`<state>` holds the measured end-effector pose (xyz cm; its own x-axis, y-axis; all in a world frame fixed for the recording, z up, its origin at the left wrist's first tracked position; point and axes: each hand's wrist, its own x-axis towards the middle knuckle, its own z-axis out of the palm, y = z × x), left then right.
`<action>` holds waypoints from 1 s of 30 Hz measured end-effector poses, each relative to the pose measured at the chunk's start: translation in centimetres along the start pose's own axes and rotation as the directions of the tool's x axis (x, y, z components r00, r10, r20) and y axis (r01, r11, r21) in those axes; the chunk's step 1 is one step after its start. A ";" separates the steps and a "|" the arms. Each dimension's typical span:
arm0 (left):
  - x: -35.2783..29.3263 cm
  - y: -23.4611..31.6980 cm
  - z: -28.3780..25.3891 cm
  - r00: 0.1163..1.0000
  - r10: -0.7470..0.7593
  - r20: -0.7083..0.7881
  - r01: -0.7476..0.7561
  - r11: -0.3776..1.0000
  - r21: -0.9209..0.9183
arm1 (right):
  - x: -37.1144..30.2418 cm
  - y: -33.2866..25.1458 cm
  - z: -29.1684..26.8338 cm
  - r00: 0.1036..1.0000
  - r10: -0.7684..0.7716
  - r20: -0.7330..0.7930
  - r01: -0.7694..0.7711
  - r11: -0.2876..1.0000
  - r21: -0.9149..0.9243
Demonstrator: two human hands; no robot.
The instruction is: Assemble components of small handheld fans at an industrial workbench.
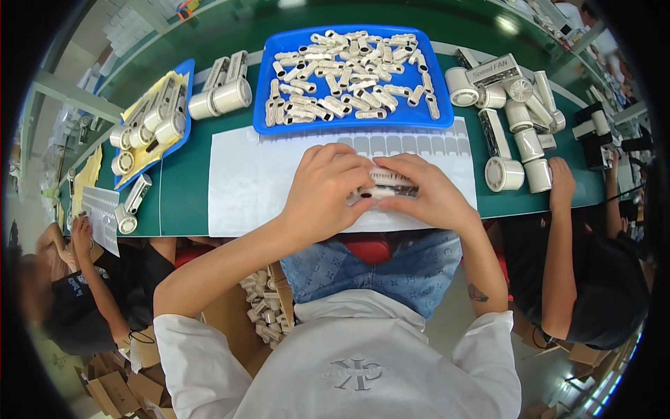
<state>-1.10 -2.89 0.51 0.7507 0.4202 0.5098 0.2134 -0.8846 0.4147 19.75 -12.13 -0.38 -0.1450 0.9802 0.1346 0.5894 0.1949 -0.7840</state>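
In front of me, my left hand and my right hand close together on a white fan handle with dark print. It lies lengthwise between them, and the fingers cover much of it. My left thumb and fingers press on one end, my right thumb and fingers on the other. Both hands are over a white sheet on the green table. Grey rounded labels run in rows along the sheet's far part.
Beyond the sheet stands a blue tray of small white parts. White handheld fans cluster at right, near a co-worker's hand. More fans are at left, beside a smaller blue tray. A carton of white parts stands below.
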 end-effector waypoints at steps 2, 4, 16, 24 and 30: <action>0.2 0.8 -0.3 0.984 -0.066 0.164 0.062 0.998 0.024 | -0.6 0.0 1.1 0.994 -0.108 -0.021 0.106 0.991 -0.078; 0.3 1.4 0.0 0.961 -0.163 0.221 0.163 0.987 0.018 | -0.7 -0.3 1.4 0.985 -0.170 0.021 0.170 0.956 -0.238; 0.8 1.1 1.1 0.917 -0.327 0.227 0.331 0.943 0.023 | -0.2 0.2 2.1 0.982 0.008 -0.188 0.000 0.999 0.040; 1.2 0.4 1.0 0.950 -0.237 0.205 0.231 0.971 0.053 | -0.2 0.7 1.3 0.983 -0.161 -0.087 0.144 0.975 -0.171; 2.1 -0.3 -0.6 0.888 -0.284 0.362 0.276 0.958 0.076 | 0.5 1.0 1.0 0.996 -0.062 -0.061 0.060 0.998 -0.037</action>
<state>0.01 -1.58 1.90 0.8320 0.5513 0.0621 0.4593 -0.7472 0.4804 19.47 -11.53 -1.68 -0.1321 0.9665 0.2199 0.6086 0.2542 -0.7517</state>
